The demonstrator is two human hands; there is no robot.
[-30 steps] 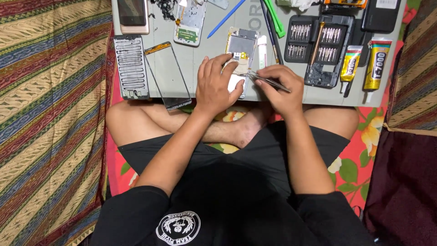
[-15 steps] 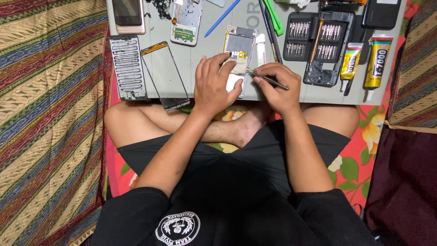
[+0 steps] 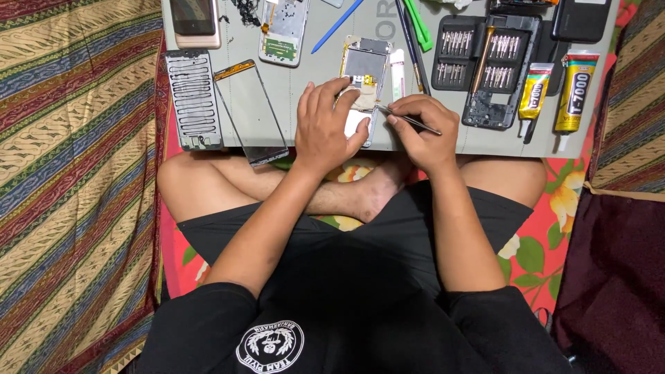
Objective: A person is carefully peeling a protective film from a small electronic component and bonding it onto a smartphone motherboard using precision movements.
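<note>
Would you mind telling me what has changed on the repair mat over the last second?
Very little. The left hand still presses on the opened phone, and the right hand still holds the thin metal tool with its tip at the phone's edge. Only the view drifted slightly. The bit set, glue tubes and loose frame lie unmoved.

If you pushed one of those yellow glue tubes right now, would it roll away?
Probably only a little. The yellow glue tube lies flat on the grey mat, and its body looks flattened rather than round, so it would likely slide or wobble. It looks small and light, so a nudge should move it easily. Squeezed, it would probably dent.
</note>
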